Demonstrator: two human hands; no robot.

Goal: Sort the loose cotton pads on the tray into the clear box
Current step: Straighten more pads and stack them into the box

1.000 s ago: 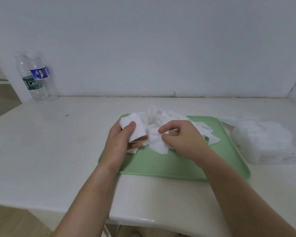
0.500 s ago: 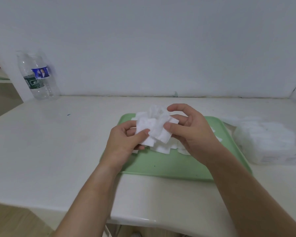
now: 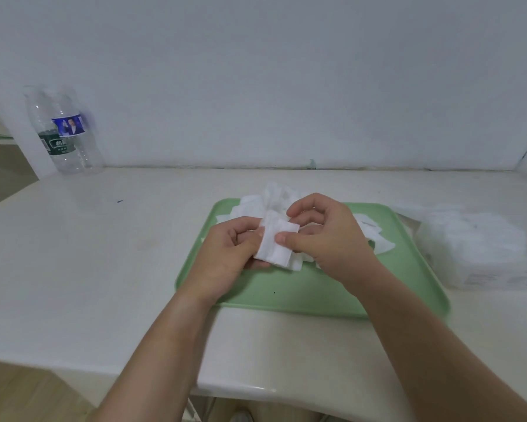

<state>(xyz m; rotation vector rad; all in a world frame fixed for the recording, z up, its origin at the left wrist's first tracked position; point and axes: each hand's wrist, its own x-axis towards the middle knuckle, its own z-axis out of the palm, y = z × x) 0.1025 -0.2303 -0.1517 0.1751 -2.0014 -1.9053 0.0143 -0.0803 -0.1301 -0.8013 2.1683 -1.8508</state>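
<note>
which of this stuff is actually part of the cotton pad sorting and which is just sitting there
In the job:
left hand and right hand, both gripping a small stack of pads
loose cotton pads on the green tray
clear box, right of the tray

Just lying about:
plastic water bottles, far left by the wall

Two clear plastic bottles (image 3: 64, 138) stand at the far left corner of the white table (image 3: 104, 254), beside the wall (image 3: 256, 71).

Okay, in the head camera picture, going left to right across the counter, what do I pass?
Plastic bottles → left hand → held cotton pads → right hand → clear box.
</note>
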